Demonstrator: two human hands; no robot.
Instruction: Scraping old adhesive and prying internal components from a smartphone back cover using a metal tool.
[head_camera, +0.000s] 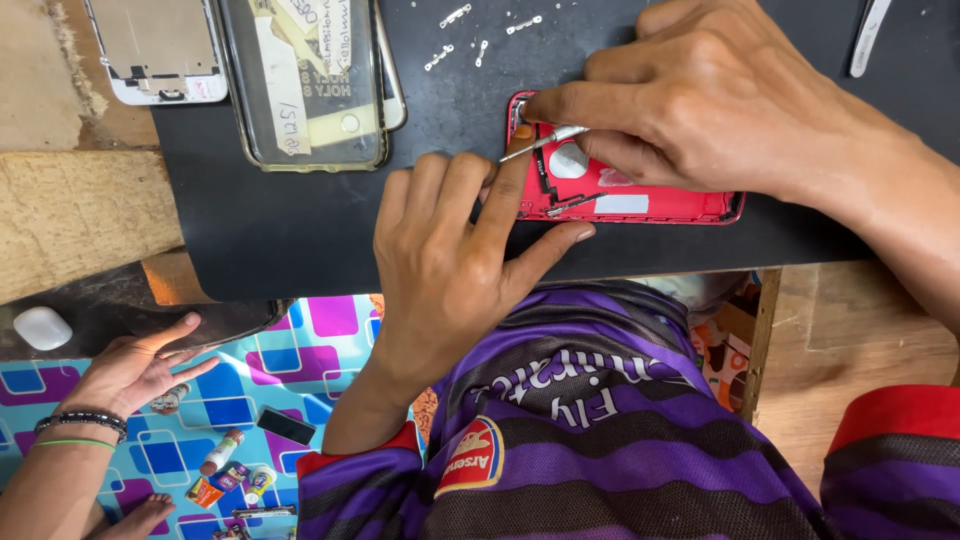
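Note:
A red opened phone housing (640, 204) lies on a black mat (300, 220), its inside facing up. My left hand (450, 260) rests on the mat at the housing's left end, index finger on its corner and thumb along its near edge. My right hand (700, 95) covers the housing's far side and pinches thin metal tweezers (545, 142), whose tip points into the housing's upper left corner. Much of the housing is hidden under my right hand.
A clear phone case (305, 85) with paper strips and a white phone frame (160, 50) lie at the back left. Small metal brackets (455, 15) are scattered on the mat. Another person's hand (135, 370) rests on a patterned sheet (300, 360) at lower left, near small bottles (222, 450).

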